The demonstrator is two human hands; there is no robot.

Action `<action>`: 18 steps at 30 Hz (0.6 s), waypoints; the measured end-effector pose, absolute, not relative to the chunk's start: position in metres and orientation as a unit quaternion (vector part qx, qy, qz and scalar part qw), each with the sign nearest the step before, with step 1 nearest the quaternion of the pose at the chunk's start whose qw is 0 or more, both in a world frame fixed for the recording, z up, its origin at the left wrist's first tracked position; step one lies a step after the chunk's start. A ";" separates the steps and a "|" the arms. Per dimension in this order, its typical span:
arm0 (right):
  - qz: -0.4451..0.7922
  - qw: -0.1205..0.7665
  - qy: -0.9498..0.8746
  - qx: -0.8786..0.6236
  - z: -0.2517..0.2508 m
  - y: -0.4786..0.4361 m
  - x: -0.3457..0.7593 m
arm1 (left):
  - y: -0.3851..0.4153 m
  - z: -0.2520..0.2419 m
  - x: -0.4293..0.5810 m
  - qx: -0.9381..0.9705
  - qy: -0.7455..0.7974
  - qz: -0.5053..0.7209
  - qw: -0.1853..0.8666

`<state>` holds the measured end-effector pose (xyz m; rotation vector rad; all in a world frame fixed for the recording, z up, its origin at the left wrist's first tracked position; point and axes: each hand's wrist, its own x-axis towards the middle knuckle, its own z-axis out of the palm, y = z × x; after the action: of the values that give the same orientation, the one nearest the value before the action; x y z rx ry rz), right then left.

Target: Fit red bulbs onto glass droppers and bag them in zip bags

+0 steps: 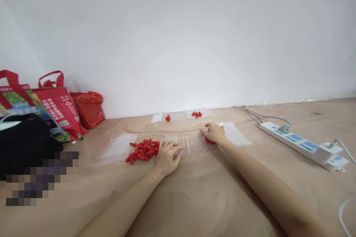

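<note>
My left hand [167, 156] rests on the wooden table [194, 200], fingers curled round a small bundle of thin clear sticks, beside a heap of small red caps [143, 150]. A row of clear thin tubes [191, 143] lies between my hands. At the right end of that row, my right hand [214, 133] is closed over a few red caps [208, 140]. Clear plastic bags lie under the heap [116, 148] and right of my right hand [236, 133].
Farther back lie small clear bags [182, 115] with a few red caps [197, 114]. A white power strip [303, 145] with cables sits at the right. Red shopping bags [59, 105], a red plastic bag [89, 107] and a black bag [26, 142] stand at the left by the wall.
</note>
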<state>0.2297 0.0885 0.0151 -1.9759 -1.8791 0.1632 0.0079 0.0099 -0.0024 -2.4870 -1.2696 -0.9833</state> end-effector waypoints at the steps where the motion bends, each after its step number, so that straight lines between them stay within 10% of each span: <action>1: 0.067 0.213 -0.667 -0.711 0.019 0.088 0.235 | 0.010 -0.002 0.008 -0.837 -0.428 -0.329 0.091; 18: 0.086 0.093 -0.728 -0.673 0.037 0.083 0.269 | 0.030 0.014 0.033 -0.761 -0.598 -0.238 0.081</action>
<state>0.2688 0.0833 0.0365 -1.9990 -2.1627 0.2544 0.0331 0.0296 0.0142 -2.2755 -1.7865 -0.7123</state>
